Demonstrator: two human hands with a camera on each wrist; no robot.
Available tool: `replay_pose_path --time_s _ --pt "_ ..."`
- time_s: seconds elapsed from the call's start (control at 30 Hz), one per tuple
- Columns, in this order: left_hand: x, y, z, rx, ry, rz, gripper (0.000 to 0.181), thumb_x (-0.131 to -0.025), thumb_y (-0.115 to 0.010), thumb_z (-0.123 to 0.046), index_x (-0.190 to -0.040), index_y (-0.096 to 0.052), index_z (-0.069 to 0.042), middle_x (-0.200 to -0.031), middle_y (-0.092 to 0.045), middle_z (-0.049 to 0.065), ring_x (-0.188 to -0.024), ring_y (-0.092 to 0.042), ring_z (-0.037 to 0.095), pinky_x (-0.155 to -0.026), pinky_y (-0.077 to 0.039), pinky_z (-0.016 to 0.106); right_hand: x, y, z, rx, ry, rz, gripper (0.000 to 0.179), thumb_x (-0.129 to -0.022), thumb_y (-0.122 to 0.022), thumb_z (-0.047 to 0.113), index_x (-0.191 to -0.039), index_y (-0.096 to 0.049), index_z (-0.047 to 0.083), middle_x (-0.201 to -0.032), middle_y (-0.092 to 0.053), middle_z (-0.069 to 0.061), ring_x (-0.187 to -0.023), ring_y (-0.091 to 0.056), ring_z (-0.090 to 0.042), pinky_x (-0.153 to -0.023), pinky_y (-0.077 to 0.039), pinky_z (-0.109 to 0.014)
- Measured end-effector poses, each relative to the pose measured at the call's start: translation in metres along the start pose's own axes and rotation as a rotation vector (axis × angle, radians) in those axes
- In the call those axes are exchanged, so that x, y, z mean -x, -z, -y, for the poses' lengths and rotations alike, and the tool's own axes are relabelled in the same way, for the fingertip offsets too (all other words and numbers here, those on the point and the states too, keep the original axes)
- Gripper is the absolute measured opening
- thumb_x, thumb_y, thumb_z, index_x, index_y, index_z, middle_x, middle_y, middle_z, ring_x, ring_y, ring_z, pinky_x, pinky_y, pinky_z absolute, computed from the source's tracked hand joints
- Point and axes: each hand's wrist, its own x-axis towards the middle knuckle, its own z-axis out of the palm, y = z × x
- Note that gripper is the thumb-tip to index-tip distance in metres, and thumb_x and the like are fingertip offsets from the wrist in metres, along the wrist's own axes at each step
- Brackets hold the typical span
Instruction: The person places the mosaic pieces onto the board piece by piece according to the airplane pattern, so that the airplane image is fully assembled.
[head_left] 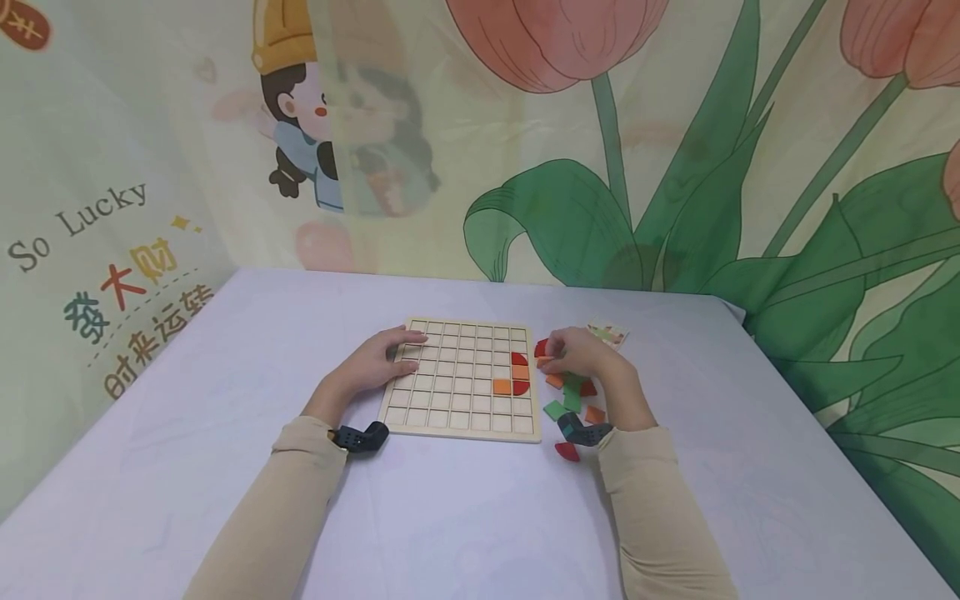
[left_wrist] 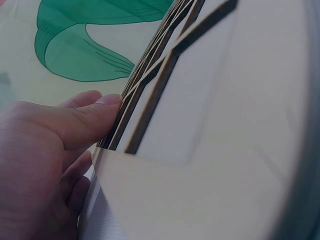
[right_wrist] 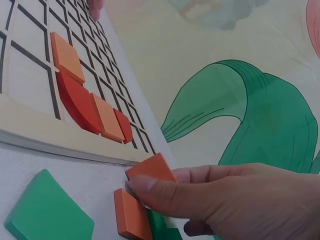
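A pale wooden grid board (head_left: 457, 437) lies flat on the table. My left hand (head_left: 372, 361) holds its left edge; in the left wrist view the thumb (left_wrist: 92, 122) rests on the rim with other fingers curled beside it. Just past the board's right edge, my right hand (head_left: 581, 352) pinches an orange square tile (right_wrist: 152, 169) between thumb and fingers, above the loose tiles. Placed in the grid's right side are two red rounded tiles (head_left: 521, 388) and two orange squares (head_left: 502, 387), grouped together.
Loose green tiles (head_left: 554, 410), orange tiles (head_left: 595, 414) and red tiles (head_left: 567, 452) lie right of the board, partly under my right hand and wrist. A small patterned card (head_left: 609, 335) lies behind them. A printed cloth (head_left: 405, 242) hangs behind the white-covered table (head_left: 450, 517).
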Motion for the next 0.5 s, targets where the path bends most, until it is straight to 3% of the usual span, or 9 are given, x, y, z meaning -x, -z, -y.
replay_pose_path --time_s 0.17,0.33,0.5 --pt "0.000 0.000 0.000 -0.007 0.001 0.001 0.049 -0.087 -0.066 -0.018 -0.135 -0.054 -0.013 -0.151 -0.037 0.015 -0.145 -0.018 0.036 -0.119 -0.012 0.053 -0.001 0.001 0.004 0.008 0.037 -0.029 0.024 -0.085 -0.071 0.028 -0.102 -0.065 0.013 -0.098 -0.064 -0.005 -0.090 -0.056 -0.021 -0.076 -0.053 -0.029" --pt "0.000 -0.001 0.000 -0.012 0.012 0.002 0.049 -0.087 -0.065 -0.019 -0.135 -0.053 -0.014 -0.151 -0.035 0.016 -0.145 -0.018 0.036 -0.119 -0.012 0.054 -0.002 0.001 0.015 0.013 0.136 -0.089 0.027 -0.089 -0.067 0.027 -0.112 -0.066 0.014 -0.105 -0.067 -0.007 -0.095 -0.059 -0.021 -0.086 -0.054 -0.036" --pt "0.000 -0.001 0.000 -0.010 0.024 0.000 0.049 -0.087 -0.065 -0.021 -0.135 -0.053 -0.014 -0.152 -0.034 0.016 -0.145 -0.018 0.036 -0.119 -0.012 0.054 -0.004 -0.005 0.033 0.020 0.206 -0.060 0.027 -0.093 -0.062 0.025 -0.117 -0.065 0.013 -0.109 -0.067 -0.008 -0.097 -0.060 -0.020 -0.089 -0.053 -0.037"
